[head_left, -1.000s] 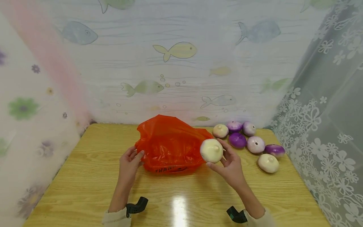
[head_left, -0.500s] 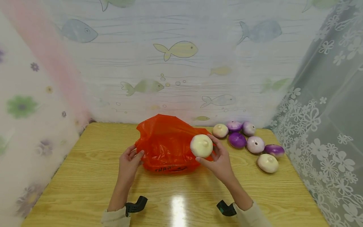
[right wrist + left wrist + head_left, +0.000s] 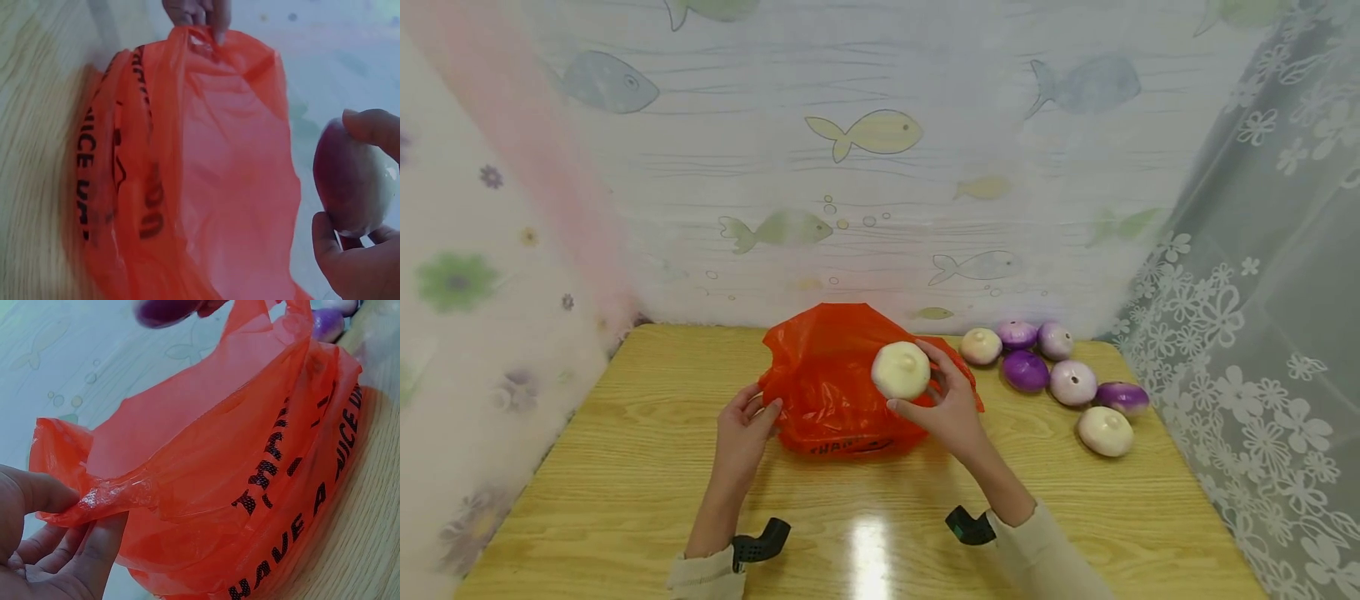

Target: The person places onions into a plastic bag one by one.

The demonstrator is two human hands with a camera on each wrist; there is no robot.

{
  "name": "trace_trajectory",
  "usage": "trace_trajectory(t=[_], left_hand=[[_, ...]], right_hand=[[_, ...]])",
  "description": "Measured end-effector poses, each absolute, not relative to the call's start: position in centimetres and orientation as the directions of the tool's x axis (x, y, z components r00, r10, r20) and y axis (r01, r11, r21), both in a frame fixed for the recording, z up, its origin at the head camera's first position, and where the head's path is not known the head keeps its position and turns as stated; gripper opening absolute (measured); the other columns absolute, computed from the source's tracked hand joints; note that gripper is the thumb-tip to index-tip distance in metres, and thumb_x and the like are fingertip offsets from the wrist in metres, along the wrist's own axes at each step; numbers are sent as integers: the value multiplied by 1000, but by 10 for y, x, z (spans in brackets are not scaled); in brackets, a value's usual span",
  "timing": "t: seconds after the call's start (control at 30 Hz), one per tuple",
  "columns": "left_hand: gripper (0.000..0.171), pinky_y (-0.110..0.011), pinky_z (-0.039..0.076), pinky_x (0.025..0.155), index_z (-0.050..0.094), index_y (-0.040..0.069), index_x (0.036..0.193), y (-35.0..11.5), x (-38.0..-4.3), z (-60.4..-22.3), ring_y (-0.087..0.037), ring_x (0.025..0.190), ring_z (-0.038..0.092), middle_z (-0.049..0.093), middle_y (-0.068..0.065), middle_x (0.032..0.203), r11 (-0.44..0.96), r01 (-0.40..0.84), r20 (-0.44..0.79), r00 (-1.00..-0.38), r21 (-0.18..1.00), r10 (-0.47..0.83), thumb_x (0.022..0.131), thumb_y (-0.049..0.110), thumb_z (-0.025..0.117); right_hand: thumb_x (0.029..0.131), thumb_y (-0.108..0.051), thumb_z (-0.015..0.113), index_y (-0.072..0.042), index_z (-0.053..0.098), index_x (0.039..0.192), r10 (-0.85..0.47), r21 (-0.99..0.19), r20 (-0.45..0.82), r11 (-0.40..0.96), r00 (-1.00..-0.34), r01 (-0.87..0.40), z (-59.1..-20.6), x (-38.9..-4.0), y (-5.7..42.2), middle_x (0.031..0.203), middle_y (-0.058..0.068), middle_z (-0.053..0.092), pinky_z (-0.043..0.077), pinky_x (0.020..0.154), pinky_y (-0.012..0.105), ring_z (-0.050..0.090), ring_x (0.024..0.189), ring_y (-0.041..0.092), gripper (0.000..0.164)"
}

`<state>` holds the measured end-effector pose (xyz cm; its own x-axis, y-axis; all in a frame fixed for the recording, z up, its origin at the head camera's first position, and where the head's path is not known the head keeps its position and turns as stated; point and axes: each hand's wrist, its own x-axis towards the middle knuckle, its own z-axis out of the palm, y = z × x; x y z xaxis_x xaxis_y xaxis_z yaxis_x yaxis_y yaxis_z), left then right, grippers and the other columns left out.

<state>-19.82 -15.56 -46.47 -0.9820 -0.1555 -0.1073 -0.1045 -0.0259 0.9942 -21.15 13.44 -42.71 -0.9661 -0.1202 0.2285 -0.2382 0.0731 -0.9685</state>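
My right hand [image 3: 951,412] grips a round, flattened purple-and-white onion [image 3: 900,371], its pale nubbed side facing up in the head view. It is held over the right part of a red plastic bag [image 3: 835,408], overlapping the bag in that view. From the right wrist, the onion [image 3: 350,178] shows beside the bag's mouth, thumb on one side and fingers on the other. My left hand [image 3: 745,429] pinches the bag's left edge between thumb and fingers, as the left wrist view shows close up. The bag lies on its side with its mouth spread; its inside is mostly hidden.
Several more purple and whitish onions [image 3: 1072,382] lie in a loose group at the back right of the wooden table [image 3: 647,467]. Behind the table hangs a fish-patterned curtain [image 3: 865,192], and a lacy curtain [image 3: 1247,358] hangs along the right.
My right hand has carried the onion left and slightly up, from the bag's right edge to over the bag. My left hand keeps its pinch on the bag's edge.
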Motion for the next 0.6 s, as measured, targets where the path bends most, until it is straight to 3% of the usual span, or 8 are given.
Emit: trace_trajectory(t=[0.2,0.6], left_hand=[[42,-19,55,79,47,9,146,-154,-199,-467,-9,97,63,61,-16,136,4,-112,-110,-982,994,-150,105,8,55],[42,-19,54,76,46,7,147,-153,-198,-467,-8,95,63,59,-18,139,-10,-88,-88,-987,996,-135,105,6,53]], right_hand=[[76,1,86,-9,42,152,-158,-964,214,124,-964,-234,-426,-221,119,147,9,49,45,110,49,55,126,31,88],[77,-7,88,-10,46,151,-216,-939,221,214,-951,-268,-429,-242,91,143,11,52,49,102,48,57,119,32,84]])
